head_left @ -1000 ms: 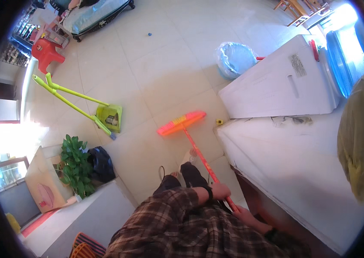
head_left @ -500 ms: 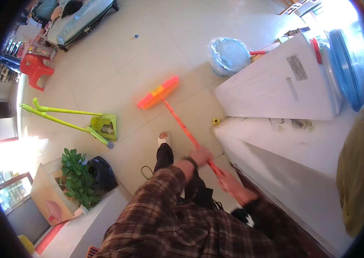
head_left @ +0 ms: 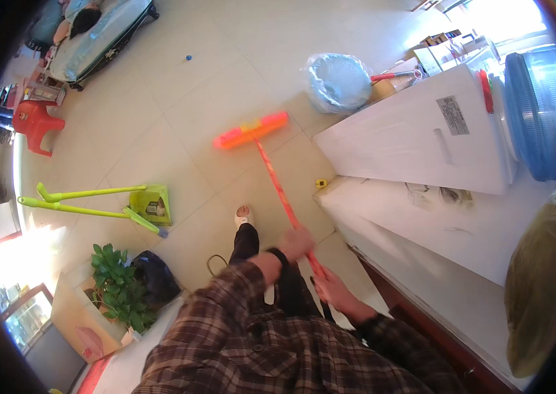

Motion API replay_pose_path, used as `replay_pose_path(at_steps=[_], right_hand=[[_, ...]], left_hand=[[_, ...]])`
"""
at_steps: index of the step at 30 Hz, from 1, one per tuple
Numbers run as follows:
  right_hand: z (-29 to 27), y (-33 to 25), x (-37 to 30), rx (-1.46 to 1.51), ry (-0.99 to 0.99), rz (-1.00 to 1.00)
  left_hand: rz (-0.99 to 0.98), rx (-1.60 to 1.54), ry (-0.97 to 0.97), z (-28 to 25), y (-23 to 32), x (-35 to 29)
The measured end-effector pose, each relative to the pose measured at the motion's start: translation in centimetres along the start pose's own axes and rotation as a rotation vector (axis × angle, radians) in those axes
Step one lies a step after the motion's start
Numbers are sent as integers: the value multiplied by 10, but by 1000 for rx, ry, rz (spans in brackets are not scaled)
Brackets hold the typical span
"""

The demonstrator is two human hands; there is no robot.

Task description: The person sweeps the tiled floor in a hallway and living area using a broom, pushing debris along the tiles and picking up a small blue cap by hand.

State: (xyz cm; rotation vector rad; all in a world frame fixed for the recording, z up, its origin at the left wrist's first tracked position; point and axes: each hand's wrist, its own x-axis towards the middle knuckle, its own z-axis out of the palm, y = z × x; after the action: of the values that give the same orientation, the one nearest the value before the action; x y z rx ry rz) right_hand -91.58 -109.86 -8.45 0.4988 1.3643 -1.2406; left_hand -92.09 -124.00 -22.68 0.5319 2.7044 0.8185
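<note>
An orange broom (head_left: 277, 180) slants across the tiled floor. Its wide head (head_left: 252, 130) lies flat ahead of me, slightly blurred. Around the middle of the handle my left hand (head_left: 296, 243) is wrapped, with a dark band at the wrist. My right hand (head_left: 334, 290) grips the same handle lower down, close to its end and nearer my body. Left of the broom, a lime-green dustpan (head_left: 158, 203) rests on the floor with a green long-handled brush (head_left: 74, 208) beside it.
A white cabinet (head_left: 416, 125) and ledge run along the right, with a blue lined bin (head_left: 337, 83) at its corner. A small yellow object (head_left: 320, 183) sits by the ledge. Left are a red stool (head_left: 38, 125), a potted plant (head_left: 120, 289) and a black bag (head_left: 155, 277).
The broom head has swung, its right end moving rightward so that it lies more level. Both hands keep their hold on the handle, and the view has shifted slightly.
</note>
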Motion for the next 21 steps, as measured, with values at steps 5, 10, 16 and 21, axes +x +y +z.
replay_pose_path(at_steps=[5, 10, 16, 21], right_hand=[[14, -51, 47, 23, 37, -37], [-36, 10, -41, -33, 177, 104], [-46, 60, -129, 140, 194, 179], [-37, 6, -78, 166, 6, 128]], left_hand=[[-38, 14, -57, -52, -51, 28], [78, -1, -296, 0, 47, 22], [393, -193, -337, 8, 149, 9], [376, -258, -192, 11, 68, 29]])
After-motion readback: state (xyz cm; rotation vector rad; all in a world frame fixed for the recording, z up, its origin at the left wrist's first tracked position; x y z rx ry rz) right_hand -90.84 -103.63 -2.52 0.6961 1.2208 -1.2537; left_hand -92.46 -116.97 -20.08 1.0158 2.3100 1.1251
